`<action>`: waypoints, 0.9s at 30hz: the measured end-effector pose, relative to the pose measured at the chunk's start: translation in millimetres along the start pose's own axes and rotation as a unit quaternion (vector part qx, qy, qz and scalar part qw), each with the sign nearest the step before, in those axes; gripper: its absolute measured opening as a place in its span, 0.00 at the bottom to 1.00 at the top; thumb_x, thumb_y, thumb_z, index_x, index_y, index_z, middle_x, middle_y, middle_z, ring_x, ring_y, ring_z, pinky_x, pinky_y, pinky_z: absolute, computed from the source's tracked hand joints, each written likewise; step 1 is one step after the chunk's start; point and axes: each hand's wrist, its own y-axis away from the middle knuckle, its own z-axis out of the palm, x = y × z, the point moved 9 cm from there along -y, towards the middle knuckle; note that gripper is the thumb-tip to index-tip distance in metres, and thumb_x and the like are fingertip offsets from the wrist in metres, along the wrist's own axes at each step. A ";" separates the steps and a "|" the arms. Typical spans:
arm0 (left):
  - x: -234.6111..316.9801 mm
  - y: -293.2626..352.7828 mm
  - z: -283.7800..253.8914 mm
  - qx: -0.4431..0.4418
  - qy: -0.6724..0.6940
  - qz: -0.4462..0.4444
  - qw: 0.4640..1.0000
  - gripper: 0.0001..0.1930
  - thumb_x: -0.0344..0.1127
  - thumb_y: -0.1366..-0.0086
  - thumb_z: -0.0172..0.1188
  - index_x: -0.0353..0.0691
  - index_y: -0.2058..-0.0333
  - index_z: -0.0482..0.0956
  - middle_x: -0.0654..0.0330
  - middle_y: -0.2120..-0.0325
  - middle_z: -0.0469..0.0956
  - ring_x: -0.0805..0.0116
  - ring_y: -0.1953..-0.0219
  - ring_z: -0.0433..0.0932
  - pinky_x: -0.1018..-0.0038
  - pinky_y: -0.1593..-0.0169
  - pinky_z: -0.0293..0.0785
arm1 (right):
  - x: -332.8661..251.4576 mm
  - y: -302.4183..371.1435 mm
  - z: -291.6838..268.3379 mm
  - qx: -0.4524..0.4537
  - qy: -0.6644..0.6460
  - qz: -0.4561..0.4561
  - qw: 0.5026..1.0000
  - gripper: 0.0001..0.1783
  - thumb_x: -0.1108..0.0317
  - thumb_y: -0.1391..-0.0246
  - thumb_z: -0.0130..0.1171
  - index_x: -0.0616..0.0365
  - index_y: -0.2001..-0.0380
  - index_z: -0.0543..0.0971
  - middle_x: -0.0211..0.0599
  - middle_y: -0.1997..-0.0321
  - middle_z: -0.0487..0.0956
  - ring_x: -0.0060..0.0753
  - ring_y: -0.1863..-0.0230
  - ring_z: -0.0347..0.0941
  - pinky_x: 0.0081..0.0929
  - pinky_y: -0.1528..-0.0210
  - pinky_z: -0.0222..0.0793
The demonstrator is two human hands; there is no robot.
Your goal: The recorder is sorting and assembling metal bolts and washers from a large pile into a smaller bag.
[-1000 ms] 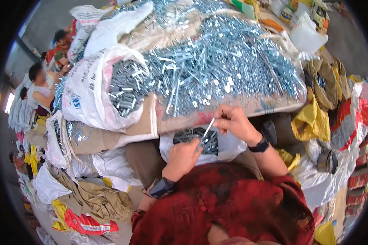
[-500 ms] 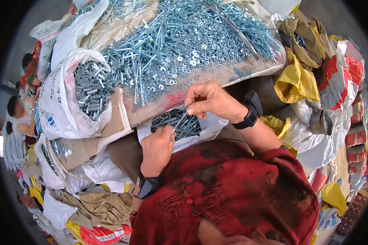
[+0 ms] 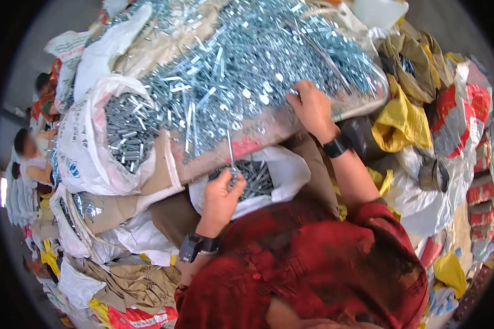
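My left hand [image 3: 220, 198] is closed around the lower part of a slim metal bolt [image 3: 230, 149]. The bolt stands nearly upright, with a thicker metal piece by my fingertips. Below it, a white bag [image 3: 289, 169] in my lap holds dark metal bolts [image 3: 256, 184]. My right hand [image 3: 314, 109] reaches to the near edge of a heap of small nuts and washers [image 3: 269, 77] on the worktop. Its thumb and forefinger are curled close together at the heap; motion blur hides whatever lies between them.
Left of the heap, a white sack [image 3: 85, 137] is full of short metal sleeves [image 3: 127, 131]. Long loose bolts [image 3: 203, 90] lie across the worktop [image 3: 269, 123]. At right are a yellow bag [image 3: 403, 123] and a metal cup [image 3: 433, 175]. People [image 3: 33, 148] sit at far left.
My right hand has left the bolt and moved up and right to the heap. My left hand has shifted slightly right, and the bolt now points more upright. The view has moved a little.
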 end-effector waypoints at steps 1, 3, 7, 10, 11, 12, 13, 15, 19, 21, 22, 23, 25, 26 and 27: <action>-2.8 -1.7 2.5 -0.008 0.008 -0.003 1.000 0.03 0.30 0.35 0.61 0.40 0.64 0.76 0.72 0.82 0.66 0.87 0.80 0.60 0.81 0.77 0.57 | 3.9 0.4 12.0 -0.032 0.058 -0.005 0.998 0.10 0.66 0.46 0.61 0.60 0.64 0.75 0.46 0.66 0.78 0.51 0.67 0.78 0.45 0.69 0.72; 7.3 -2.0 6.1 -0.020 -0.020 0.016 0.999 0.02 0.29 0.35 0.60 0.40 0.65 0.76 0.74 0.81 0.67 0.88 0.80 0.61 0.83 0.77 0.57 | 9.5 1.5 29.5 -0.053 0.141 -0.030 0.988 0.08 0.68 0.47 0.60 0.58 0.67 0.73 0.45 0.66 0.76 0.51 0.67 0.78 0.46 0.69 0.73; -1.6 2.7 8.7 -0.031 -0.030 0.020 0.999 0.04 0.29 0.36 0.61 0.38 0.64 0.77 0.72 0.79 0.70 0.87 0.78 0.64 0.81 0.75 0.60 | -6.0 3.5 22.1 -0.054 0.117 -0.013 0.992 0.08 0.66 0.43 0.58 0.57 0.67 0.71 0.45 0.65 0.77 0.54 0.64 0.77 0.48 0.66 0.73; 3.2 9.1 7.2 -0.030 -0.049 0.062 0.996 0.06 0.34 0.37 0.61 0.39 0.64 0.77 0.64 0.87 0.67 0.78 0.84 0.63 0.74 0.78 0.58 | -48.4 4.8 -9.0 -0.033 -0.017 -0.031 0.999 0.06 0.70 0.41 0.58 0.59 0.64 0.73 0.40 0.69 0.79 0.41 0.71 0.79 0.36 0.70 0.74; 2.4 9.8 8.8 -0.037 -0.065 0.053 0.996 0.07 0.36 0.37 0.62 0.41 0.65 0.78 0.59 0.86 0.70 0.70 0.84 0.69 0.70 0.77 0.61 | -59.2 11.2 0.2 -0.161 -0.247 0.036 0.955 0.06 0.70 0.39 0.57 0.61 0.62 0.74 0.36 0.71 0.78 0.32 0.73 0.78 0.30 0.71 0.73; 6.8 9.9 8.6 -0.036 -0.065 0.055 0.996 0.07 0.36 0.37 0.62 0.41 0.65 0.78 0.59 0.86 0.70 0.70 0.84 0.69 0.70 0.77 0.61 | -75.4 24.3 12.8 -0.277 -0.460 0.100 0.838 0.06 0.71 0.37 0.56 0.62 0.60 0.76 0.31 0.72 0.78 0.24 0.75 0.77 0.23 0.72 0.72; 13.5 11.7 10.2 -0.047 -0.091 0.061 0.993 0.07 0.34 0.37 0.62 0.40 0.64 0.79 0.61 0.85 0.71 0.76 0.82 0.68 0.73 0.76 0.62 | -80.5 29.1 8.6 -0.276 -0.460 0.097 0.838 0.06 0.71 0.37 0.56 0.62 0.60 0.76 0.31 0.72 0.78 0.24 0.75 0.77 0.23 0.72 0.72; 25.7 16.4 11.0 -0.053 -0.144 0.096 0.983 0.07 0.34 0.38 0.63 0.39 0.63 0.79 0.58 0.85 0.71 0.73 0.83 0.69 0.73 0.75 0.64 | -103.4 39.8 3.4 -0.329 -0.506 0.036 0.796 0.07 0.71 0.35 0.55 0.63 0.60 0.78 0.26 0.74 0.75 0.13 0.75 0.73 0.16 0.73 0.71; 36.4 26.0 5.0 -0.035 -0.201 0.142 0.969 0.07 0.34 0.38 0.63 0.40 0.64 0.78 0.53 0.83 0.72 0.61 0.82 0.73 0.68 0.75 0.66 | -113.5 42.6 -7.8 -0.322 -0.451 0.000 0.833 0.06 0.72 0.35 0.55 0.63 0.62 0.79 0.27 0.74 0.75 0.15 0.75 0.73 0.17 0.74 0.70; 46.4 31.7 -2.2 0.005 -0.227 0.178 0.958 0.07 0.35 0.39 0.63 0.41 0.65 0.77 0.51 0.82 0.73 0.53 0.79 0.75 0.64 0.74 0.67 | -115.2 44.2 -10.2 -0.307 -0.513 0.026 0.801 0.07 0.70 0.36 0.57 0.64 0.62 0.78 0.27 0.77 0.74 0.15 0.77 0.72 0.16 0.76 0.67; 47.4 33.4 -4.4 0.007 -0.227 0.179 0.957 0.07 0.35 0.39 0.63 0.41 0.65 0.77 0.51 0.82 0.73 0.53 0.79 0.75 0.64 0.74 0.67 | -116.5 46.1 -10.9 -0.307 -0.513 0.024 0.801 0.07 0.70 0.36 0.57 0.64 0.62 0.78 0.27 0.77 0.74 0.15 0.77 0.72 0.16 0.76 0.67; 43.8 34.6 -5.3 -0.006 -0.210 0.161 0.964 0.08 0.37 0.38 0.62 0.41 0.66 0.74 0.51 0.79 0.75 0.51 0.75 0.77 0.60 0.72 0.68 | -116.1 47.0 -13.8 -0.289 -0.536 0.028 0.793 0.07 0.70 0.37 0.58 0.64 0.63 0.78 0.27 0.77 0.74 0.14 0.77 0.72 0.16 0.77 0.67; 42.0 38.2 -8.2 -0.016 -0.192 0.144 0.971 0.10 0.39 0.37 0.61 0.41 0.66 0.72 0.52 0.77 0.77 0.48 0.71 0.78 0.56 0.69 0.70 | -119.5 47.6 -18.8 -0.271 -0.558 0.029 0.784 0.06 0.70 0.37 0.58 0.64 0.63 0.79 0.26 0.77 0.74 0.14 0.77 0.72 0.16 0.77 0.66; 47.4 41.7 -11.4 0.001 -0.207 0.163 0.965 0.10 0.37 0.39 0.62 0.39 0.67 0.73 0.51 0.78 0.75 0.48 0.73 0.77 0.58 0.71 0.69 | -123.3 49.2 -20.7 -0.279 -0.546 0.022 0.790 0.06 0.70 0.37 0.59 0.63 0.64 0.79 0.25 0.77 0.75 0.14 0.77 0.72 0.16 0.77 0.66; 52.1 44.7 -14.4 0.018 -0.223 0.181 0.958 0.10 0.36 0.40 0.63 0.38 0.68 0.73 0.51 0.80 0.74 0.48 0.76 0.76 0.59 0.72 0.68 | -126.9 50.9 -21.6 -0.286 -0.534 0.016 0.795 0.06 0.70 0.38 0.60 0.63 0.64 0.79 0.24 0.76 0.75 0.13 0.78 0.71 0.15 0.77 0.66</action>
